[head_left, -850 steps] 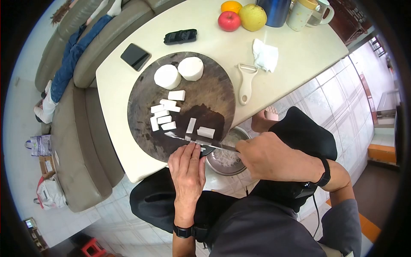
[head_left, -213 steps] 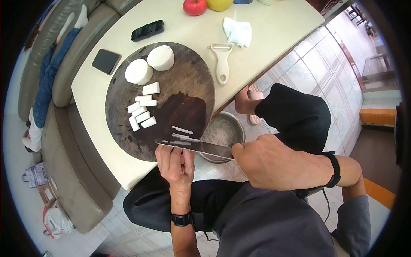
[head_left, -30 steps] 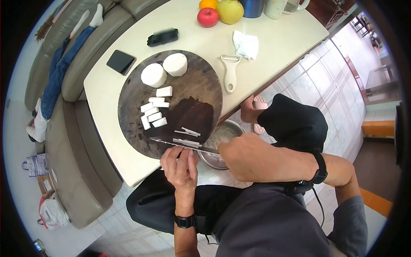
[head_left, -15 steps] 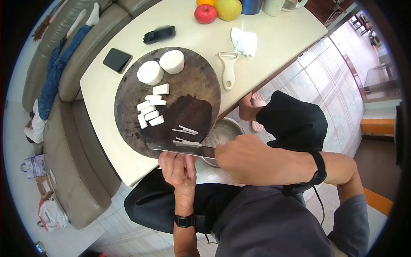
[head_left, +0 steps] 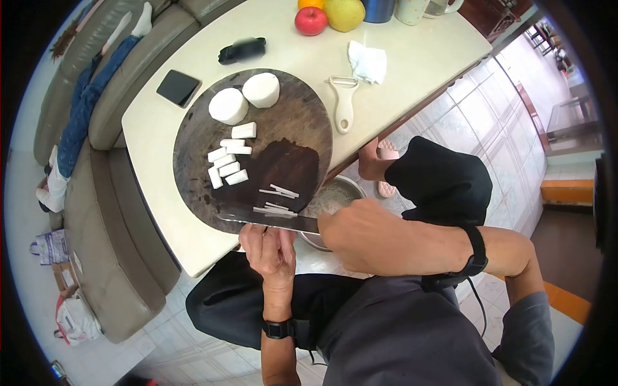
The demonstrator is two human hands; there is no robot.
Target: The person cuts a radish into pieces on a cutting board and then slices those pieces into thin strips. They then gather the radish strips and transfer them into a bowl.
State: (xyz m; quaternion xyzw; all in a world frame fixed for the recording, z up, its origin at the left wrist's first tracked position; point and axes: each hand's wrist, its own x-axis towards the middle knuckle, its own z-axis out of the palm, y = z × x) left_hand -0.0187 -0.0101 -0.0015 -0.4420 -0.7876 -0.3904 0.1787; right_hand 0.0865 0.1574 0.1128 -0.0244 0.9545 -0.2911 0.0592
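Observation:
My right hand (head_left: 360,233) is closed round the handle of a kitchen knife (head_left: 293,222), whose blade points left over the near edge of a round wooden chopping board (head_left: 296,109). Just behind the blade, the fingers of my left hand (head_left: 267,248) are curled together at the board's edge; what they press on is hidden. Thin white strips (head_left: 277,211) lie along the far side of the blade, and a few more strips (head_left: 281,192) sit beyond them. Farther up are several short white radish blocks (head_left: 228,169) and two thick peeled radish rounds (head_left: 261,90).
A white peeler (head_left: 345,106) and a crumpled tissue (head_left: 368,62) lie right of the board. A phone (head_left: 178,88) and a black object (head_left: 242,51) are beyond it. Fruit, including a red apple (head_left: 311,21), stands farther back. A metal basin (head_left: 351,185) sits below the table edge.
The knife has shifted slightly left, and the strips beside its blade have moved a little left too. My left hand stays curled in nearly the same place.

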